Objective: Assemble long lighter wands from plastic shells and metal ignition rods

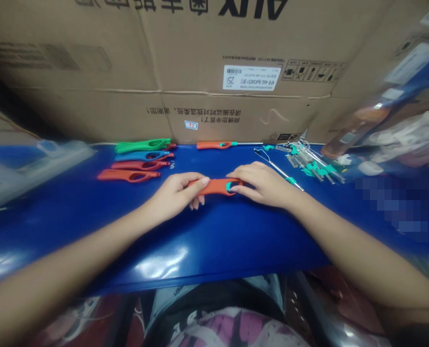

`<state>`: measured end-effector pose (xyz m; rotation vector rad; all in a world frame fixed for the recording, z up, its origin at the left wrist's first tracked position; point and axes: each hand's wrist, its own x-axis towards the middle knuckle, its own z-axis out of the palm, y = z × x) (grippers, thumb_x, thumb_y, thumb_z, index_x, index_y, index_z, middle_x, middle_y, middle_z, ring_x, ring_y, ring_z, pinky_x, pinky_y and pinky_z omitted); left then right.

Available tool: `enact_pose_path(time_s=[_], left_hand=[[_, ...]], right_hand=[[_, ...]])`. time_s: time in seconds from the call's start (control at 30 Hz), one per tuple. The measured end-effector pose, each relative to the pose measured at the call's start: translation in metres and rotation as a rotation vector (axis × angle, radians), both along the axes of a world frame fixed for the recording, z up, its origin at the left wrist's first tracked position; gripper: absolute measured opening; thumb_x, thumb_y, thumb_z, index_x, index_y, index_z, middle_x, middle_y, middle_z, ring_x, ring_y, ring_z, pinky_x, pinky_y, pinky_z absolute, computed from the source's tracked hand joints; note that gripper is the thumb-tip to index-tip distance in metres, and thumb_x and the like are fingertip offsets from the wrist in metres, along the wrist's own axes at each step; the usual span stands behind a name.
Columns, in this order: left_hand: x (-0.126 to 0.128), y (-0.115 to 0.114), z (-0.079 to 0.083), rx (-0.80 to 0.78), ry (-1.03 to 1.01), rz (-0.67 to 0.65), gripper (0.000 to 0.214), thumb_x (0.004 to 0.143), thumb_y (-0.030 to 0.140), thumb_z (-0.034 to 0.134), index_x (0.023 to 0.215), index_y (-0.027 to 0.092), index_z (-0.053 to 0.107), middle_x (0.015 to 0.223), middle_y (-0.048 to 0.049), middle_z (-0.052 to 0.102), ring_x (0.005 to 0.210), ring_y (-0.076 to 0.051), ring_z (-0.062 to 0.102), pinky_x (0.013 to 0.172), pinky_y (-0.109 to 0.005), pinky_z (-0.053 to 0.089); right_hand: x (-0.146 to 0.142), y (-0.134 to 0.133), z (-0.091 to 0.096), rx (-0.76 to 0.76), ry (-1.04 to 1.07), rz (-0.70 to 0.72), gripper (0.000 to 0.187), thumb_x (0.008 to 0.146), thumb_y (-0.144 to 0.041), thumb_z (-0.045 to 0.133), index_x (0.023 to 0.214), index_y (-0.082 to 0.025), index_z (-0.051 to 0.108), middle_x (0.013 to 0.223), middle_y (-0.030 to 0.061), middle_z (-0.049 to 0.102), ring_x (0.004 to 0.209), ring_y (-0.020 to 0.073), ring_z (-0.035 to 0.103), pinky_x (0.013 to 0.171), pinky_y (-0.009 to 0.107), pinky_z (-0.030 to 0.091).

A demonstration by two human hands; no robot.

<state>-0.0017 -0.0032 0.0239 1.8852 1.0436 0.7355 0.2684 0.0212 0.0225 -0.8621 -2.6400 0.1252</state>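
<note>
An orange utility lighter handle [216,186] with a teal trigger lies level between my hands, just above the table. My left hand [180,193] is closed round its left end, thumb on top. At the other end, my right hand [263,183] pinches the part by the trigger opening; its fingertips are partly hidden. Beyond my hands lies an orange lighter [213,145] with a metal rod. A loose metal lighter rod [279,169] with a teal piece rests just past my right hand.
Left of centre lie a green handle [142,145], a blue handle [138,155] and red handles [123,175]. Several metal rods with teal pieces [317,166] are heaped at right. A cardboard box [185,62] stands behind the blue table [207,246]. A clear plastic container [37,168] is at left.
</note>
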Motion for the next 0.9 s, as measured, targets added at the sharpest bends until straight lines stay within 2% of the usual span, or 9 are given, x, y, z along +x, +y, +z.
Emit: enact_pose_path(time_s=[0.1,0.23,0.33,0.43,0.5,0.57,0.7,0.8,0.9], left_hand=[[0.008,0.0,-0.003,-0.398,-0.239,0.088,0.037,0.097,0.049,0.057,0.091,0.013,0.066,0.06,-0.0021,0.062,0.046,-0.011,0.054,0.041,-0.021,0.041],[0.011,0.003,-0.008,-0.534,-0.313,0.114,0.036,0.098,0.044,0.056,0.084,0.012,0.065,0.058,-0.0027,0.06,0.044,-0.009,0.05,0.04,-0.02,0.037],[0.01,0.001,-0.009,-0.363,-0.218,0.044,0.042,0.103,0.048,0.045,0.1,0.012,0.067,0.066,-0.0031,0.063,0.049,-0.012,0.056,0.045,-0.023,0.045],[0.006,-0.004,-0.01,0.073,0.064,-0.097,0.043,0.102,0.052,0.048,0.115,0.017,0.069,0.089,-0.0066,0.073,0.073,-0.018,0.07,0.068,-0.029,0.057],[0.003,-0.007,-0.012,0.353,0.238,-0.186,0.039,0.102,0.048,0.052,0.123,0.019,0.068,0.108,-0.0089,0.075,0.093,-0.022,0.072,0.085,-0.032,0.057],[0.001,-0.009,-0.014,0.509,0.316,-0.244,0.037,0.104,0.043,0.051,0.127,0.02,0.066,0.116,-0.0103,0.074,0.1,-0.023,0.072,0.09,-0.033,0.056],[0.0,-0.01,-0.015,0.59,0.349,-0.284,0.035,0.107,0.04,0.046,0.129,0.021,0.065,0.116,-0.0092,0.075,0.098,-0.021,0.073,0.087,-0.031,0.056],[-0.002,-0.006,-0.014,0.624,0.402,-0.282,0.035,0.107,0.041,0.046,0.126,0.019,0.066,0.113,-0.0089,0.076,0.095,-0.022,0.073,0.083,-0.031,0.056],[-0.006,0.0,-0.012,0.666,0.455,-0.277,0.035,0.106,0.041,0.047,0.124,0.017,0.066,0.106,-0.0085,0.076,0.088,-0.021,0.073,0.077,-0.03,0.055]], right_hand=[[-0.006,-0.006,0.002,-0.014,-0.007,0.066,0.043,0.104,-0.049,0.049,0.13,-0.018,0.062,0.125,0.0136,0.072,0.11,0.026,0.068,0.09,0.04,0.045],[-0.013,-0.014,0.0,0.018,-0.032,0.069,0.05,0.102,-0.052,0.051,0.135,-0.016,0.058,0.121,0.0137,0.071,0.105,0.0264,0.069,0.084,0.038,0.05],[-0.014,-0.017,0.0,0.033,-0.024,0.048,0.042,0.105,-0.045,0.048,0.133,-0.015,0.059,0.118,0.0136,0.072,0.103,0.0256,0.069,0.084,0.037,0.052],[-0.013,-0.018,0.002,-0.008,0.001,0.053,0.033,0.106,-0.039,0.046,0.124,-0.018,0.063,0.112,0.0111,0.072,0.099,0.0232,0.068,0.082,0.035,0.052],[-0.013,-0.02,0.003,-0.028,-0.001,0.079,0.029,0.106,-0.037,0.044,0.115,-0.018,0.065,0.108,0.0093,0.072,0.096,0.0217,0.068,0.08,0.033,0.051],[-0.012,-0.022,0.004,-0.034,0.001,0.108,0.029,0.107,-0.035,0.043,0.109,-0.018,0.066,0.104,0.0084,0.072,0.093,0.0205,0.067,0.078,0.032,0.05],[-0.013,-0.026,0.006,-0.054,0.026,0.137,0.029,0.106,-0.033,0.043,0.106,-0.018,0.068,0.1,0.0069,0.072,0.088,0.0187,0.067,0.077,0.03,0.049],[-0.013,-0.025,0.008,-0.072,0.007,0.117,0.029,0.106,-0.034,0.045,0.111,-0.019,0.069,0.106,0.0069,0.074,0.095,0.0194,0.068,0.08,0.03,0.049],[-0.01,-0.021,0.01,0.008,-0.073,0.052,0.032,0.103,-0.039,0.052,0.12,-0.018,0.069,0.109,0.0094,0.076,0.097,0.0232,0.069,0.082,0.034,0.048]])
